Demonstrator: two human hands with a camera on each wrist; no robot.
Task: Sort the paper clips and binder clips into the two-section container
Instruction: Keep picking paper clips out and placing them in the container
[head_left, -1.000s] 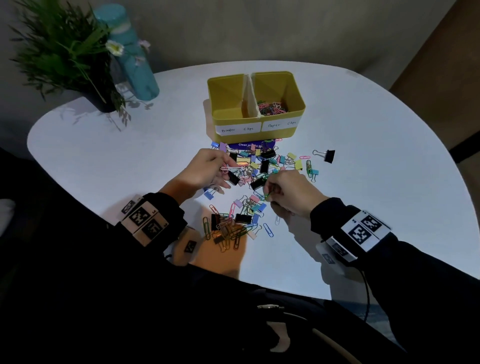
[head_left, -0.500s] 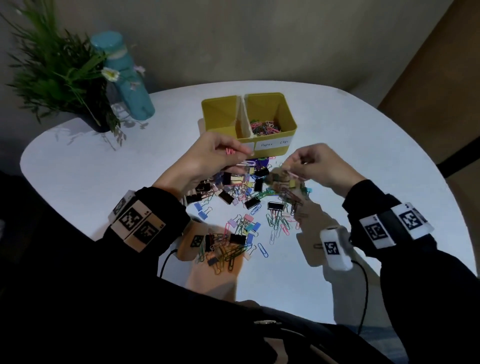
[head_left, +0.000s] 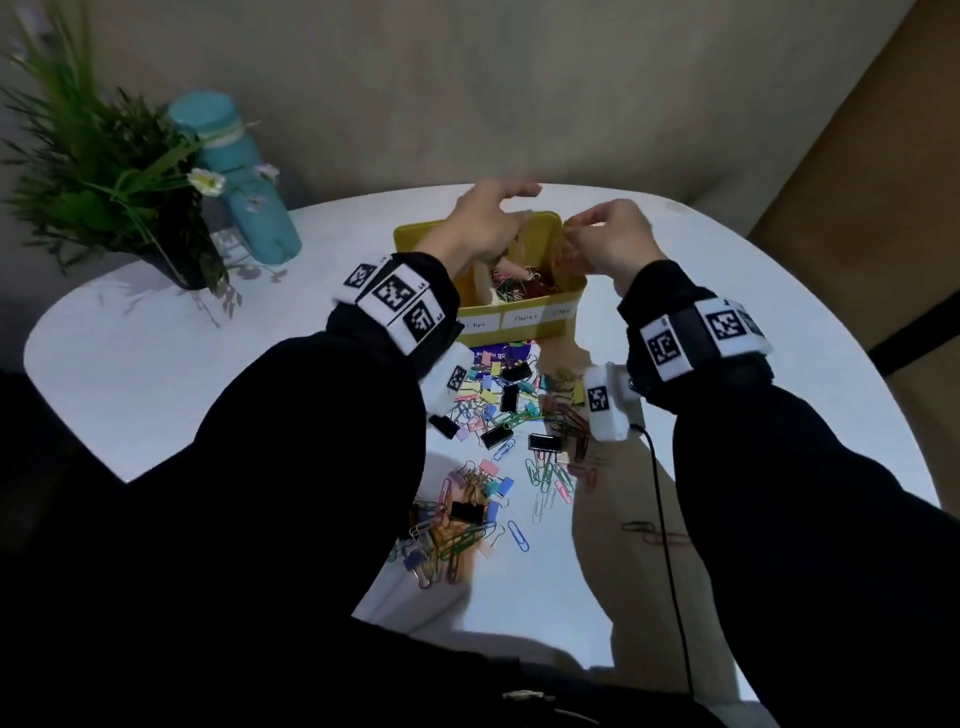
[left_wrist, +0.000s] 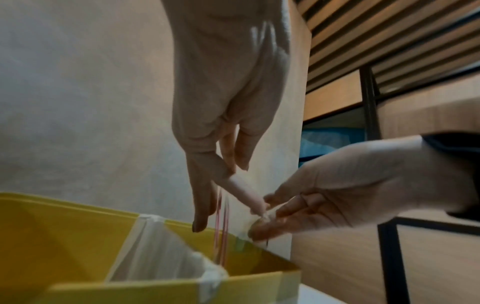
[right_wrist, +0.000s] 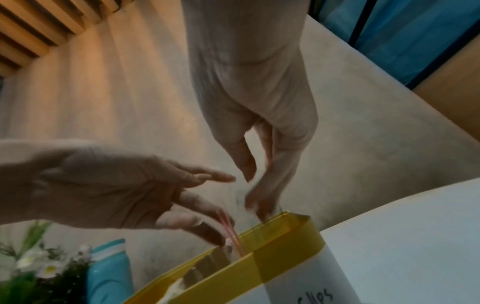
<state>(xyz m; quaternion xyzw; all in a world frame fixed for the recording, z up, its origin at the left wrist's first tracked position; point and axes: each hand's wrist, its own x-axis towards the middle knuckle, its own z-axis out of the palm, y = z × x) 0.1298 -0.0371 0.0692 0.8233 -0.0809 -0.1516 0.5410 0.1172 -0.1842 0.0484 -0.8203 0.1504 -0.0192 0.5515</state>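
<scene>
Left hand: your left hand (head_left: 480, 223) hangs over the yellow container (head_left: 569, 291), fingers spread and loosely straight, grasping nothing. In the left wrist view a pink paper clip (left_wrist: 221, 232), blurred into streaks, is in the air just below your fingertips (left_wrist: 200, 222), above the right section.
Right hand: your right hand (head_left: 608, 239) is beside the left one, over the right edge of the same container. Thumb and fingers are drawn together at the tips; motion blur hides whether they pinch a clip, so I cannot tell.
Container: it stands at the far side of the white table (head_left: 156, 364), split by a pale divider (left_wrist: 155, 242). The right section, labelled "Paper", holds a tangle of coloured paper clips (head_left: 519, 286). Your left wrist covers most of the left section.
Unsorted pile: mixed paper clips and binder clips (head_left: 498, 431) lie scattered on the table just in front of the container and on towards you, between your forearms. Several black binder clips (head_left: 544, 442) lie among them.
Elsewhere: a potted plant (head_left: 104, 171) and a teal bottle (head_left: 244, 182) stand at the far left of the table, well apart from the container.
</scene>
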